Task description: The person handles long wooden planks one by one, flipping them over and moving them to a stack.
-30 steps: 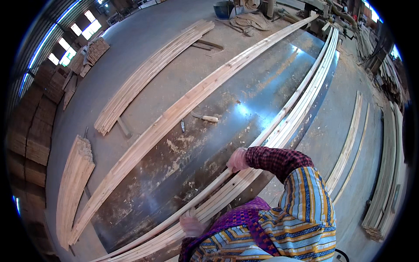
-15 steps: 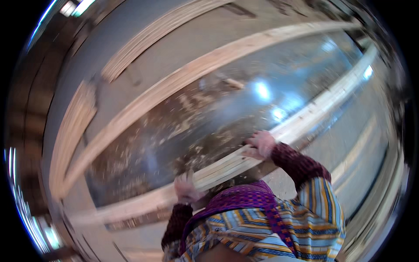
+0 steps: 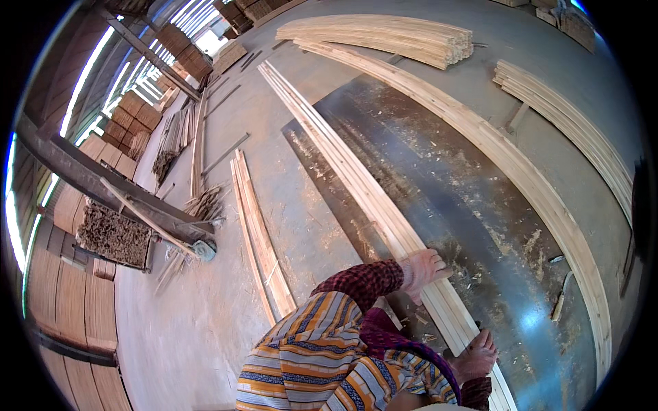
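A long bundle of pale narrow wooden boards [image 3: 358,181] runs from the far left of the dark sheet-topped table [image 3: 445,198] to its near right. Around this bundle curls my left hand [image 3: 421,268], fingers over the right edge. Closer to me, my right hand [image 3: 476,356] grips the same boards, its fingers bent over the top. Both sleeves are dark red. The boards lie side by side along the table's left part, and their near end leaves the picture at the bottom.
A second row of boards [image 3: 490,130] lies along the table's right side. Wood shavings and a slim hand tool [image 3: 561,298] rest between the rows. Loose boards [image 3: 253,226] lie on the floor at left, near a slanted beam [image 3: 89,171]. A board stack [image 3: 384,40] stands behind.
The view has swung left, bringing the hall's left side and wood stacks into sight. Both hands stay on the boards; whether the boards moved I cannot tell.
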A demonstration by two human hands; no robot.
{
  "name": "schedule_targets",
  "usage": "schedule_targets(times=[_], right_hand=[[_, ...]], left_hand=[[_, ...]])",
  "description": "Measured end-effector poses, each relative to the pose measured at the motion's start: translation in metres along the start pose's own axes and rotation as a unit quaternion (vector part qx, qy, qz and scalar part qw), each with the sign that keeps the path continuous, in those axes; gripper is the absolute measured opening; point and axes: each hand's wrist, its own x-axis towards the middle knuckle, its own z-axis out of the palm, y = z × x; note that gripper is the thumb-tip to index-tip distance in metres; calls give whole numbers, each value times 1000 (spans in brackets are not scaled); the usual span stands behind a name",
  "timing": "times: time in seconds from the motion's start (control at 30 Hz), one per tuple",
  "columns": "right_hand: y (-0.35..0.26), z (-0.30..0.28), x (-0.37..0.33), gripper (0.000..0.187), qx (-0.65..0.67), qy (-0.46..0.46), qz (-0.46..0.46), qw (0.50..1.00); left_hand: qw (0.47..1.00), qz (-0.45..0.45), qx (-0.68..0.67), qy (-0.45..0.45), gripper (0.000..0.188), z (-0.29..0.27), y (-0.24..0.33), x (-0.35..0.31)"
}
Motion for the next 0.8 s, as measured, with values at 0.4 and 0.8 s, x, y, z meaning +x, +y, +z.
schedule_targets(times=[0.4,0.8], right_hand=[[-23,-9,-10,101,10,51,49,997],[-59,47,-58,53,-90,448,43,889]], left_hand=[[999,-23,35,16,120,12,7,-7],[599,-192,-689,360,112,119,26,-72]])
